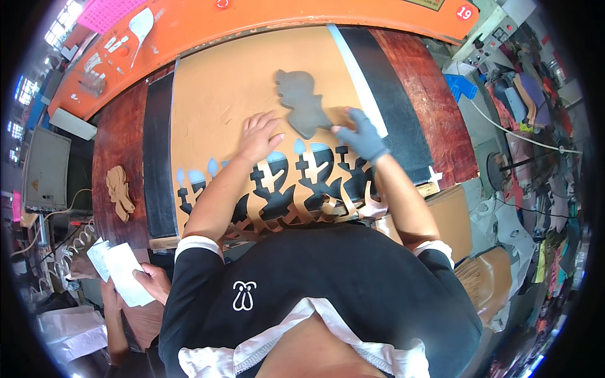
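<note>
A tan leather sheet point(220, 94) lies over a black cutting pad point(159, 157) on the press bed. Its near edge carries a row of cut-out holes point(283, 189) of one odd shape. A grey metal cutting die point(301, 101) of that shape rests on the sheet, far of the holes. My left hand point(258, 135) lies flat on the leather with fingers spread, just left of the die. My right hand point(364, 135), in a grey glove, grips the die's near right tip.
The orange press head point(283, 16) spans the far side. A stack of cut tan pieces point(120, 192) lies on the dark red bed point(113, 138) at left. Another person's hands point(151, 280) hold white papers at lower left. More tan sheets point(454, 220) sit at right.
</note>
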`<state>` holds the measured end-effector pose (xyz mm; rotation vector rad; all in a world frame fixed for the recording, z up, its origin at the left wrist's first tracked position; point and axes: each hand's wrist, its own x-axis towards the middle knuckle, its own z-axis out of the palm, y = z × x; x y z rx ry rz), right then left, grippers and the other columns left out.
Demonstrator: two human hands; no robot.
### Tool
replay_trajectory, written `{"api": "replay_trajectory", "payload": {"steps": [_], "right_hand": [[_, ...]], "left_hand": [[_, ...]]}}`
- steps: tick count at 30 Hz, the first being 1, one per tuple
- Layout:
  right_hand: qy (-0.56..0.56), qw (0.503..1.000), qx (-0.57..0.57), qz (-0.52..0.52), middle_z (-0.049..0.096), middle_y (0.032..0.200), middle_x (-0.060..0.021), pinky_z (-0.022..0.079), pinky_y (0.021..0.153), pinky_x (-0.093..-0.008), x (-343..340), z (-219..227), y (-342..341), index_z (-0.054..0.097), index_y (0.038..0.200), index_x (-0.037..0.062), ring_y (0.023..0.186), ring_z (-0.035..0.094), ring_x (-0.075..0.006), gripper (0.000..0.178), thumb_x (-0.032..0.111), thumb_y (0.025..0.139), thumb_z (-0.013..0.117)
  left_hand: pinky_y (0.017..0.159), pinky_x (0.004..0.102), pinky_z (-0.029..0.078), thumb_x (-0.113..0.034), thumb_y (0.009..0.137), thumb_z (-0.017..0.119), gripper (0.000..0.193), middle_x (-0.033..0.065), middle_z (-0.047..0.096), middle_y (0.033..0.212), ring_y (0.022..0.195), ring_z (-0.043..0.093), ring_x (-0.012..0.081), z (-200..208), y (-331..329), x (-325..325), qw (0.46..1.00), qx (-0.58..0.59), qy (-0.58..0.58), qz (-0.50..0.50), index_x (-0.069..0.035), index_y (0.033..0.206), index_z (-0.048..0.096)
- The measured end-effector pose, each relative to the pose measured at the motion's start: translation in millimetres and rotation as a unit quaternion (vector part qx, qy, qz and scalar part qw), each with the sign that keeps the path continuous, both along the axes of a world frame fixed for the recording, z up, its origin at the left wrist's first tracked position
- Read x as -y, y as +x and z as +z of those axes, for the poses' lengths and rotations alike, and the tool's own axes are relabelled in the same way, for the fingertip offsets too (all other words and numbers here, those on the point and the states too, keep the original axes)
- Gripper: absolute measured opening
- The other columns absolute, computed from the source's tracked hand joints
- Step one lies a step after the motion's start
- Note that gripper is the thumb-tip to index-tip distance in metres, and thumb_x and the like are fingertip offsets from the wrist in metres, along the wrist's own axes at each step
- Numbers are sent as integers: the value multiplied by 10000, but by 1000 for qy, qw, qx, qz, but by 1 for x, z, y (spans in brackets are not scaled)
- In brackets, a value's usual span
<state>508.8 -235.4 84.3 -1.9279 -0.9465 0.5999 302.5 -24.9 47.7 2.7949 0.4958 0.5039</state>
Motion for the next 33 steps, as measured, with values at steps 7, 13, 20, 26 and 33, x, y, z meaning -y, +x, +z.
{"api": "replay_trajectory", "payload": {"steps": [7,13,20,26,33], "right_hand": [[-1,959,249,-138,613,1023,-171,451,853,-391,141,-27,40,601,1031,0,970,580,-331,307,201,808,665],[35,959,267,-84,610,817,-141,456,695,-388,182,-47,16,591,834,21,767,577,-307,111,74,761,656],[89,950,300,-6,562,699,-107,420,580,-409,187,-43,10,550,728,63,638,543,-312,108,71,745,657],[80,924,369,-64,565,692,-84,426,567,-410,180,-56,4,545,713,98,631,545,-302,122,109,747,661],[112,905,402,-83,586,699,-104,447,582,-419,179,-59,7,570,711,83,642,562,-320,116,149,764,649]], "left_hand": [[889,410,437,-192,806,642,351,179,582,1110,1039,548,341,47,-65,46,962,-21,-264,62,-34,1113,582],[863,415,429,-88,712,690,225,116,618,930,953,566,305,35,-129,143,986,-44,-146,66,-53,929,639],[960,468,345,-169,696,662,160,74,573,898,1094,503,272,-5,-144,165,998,0,42,55,-62,811,637],[892,433,365,-185,708,648,127,59,540,818,969,516,261,-11,-142,166,990,77,96,62,-77,772,629],[724,383,393,-201,725,660,109,48,533,750,804,512,263,-16,-143,168,987,112,97,59,-97,731,628]]}}
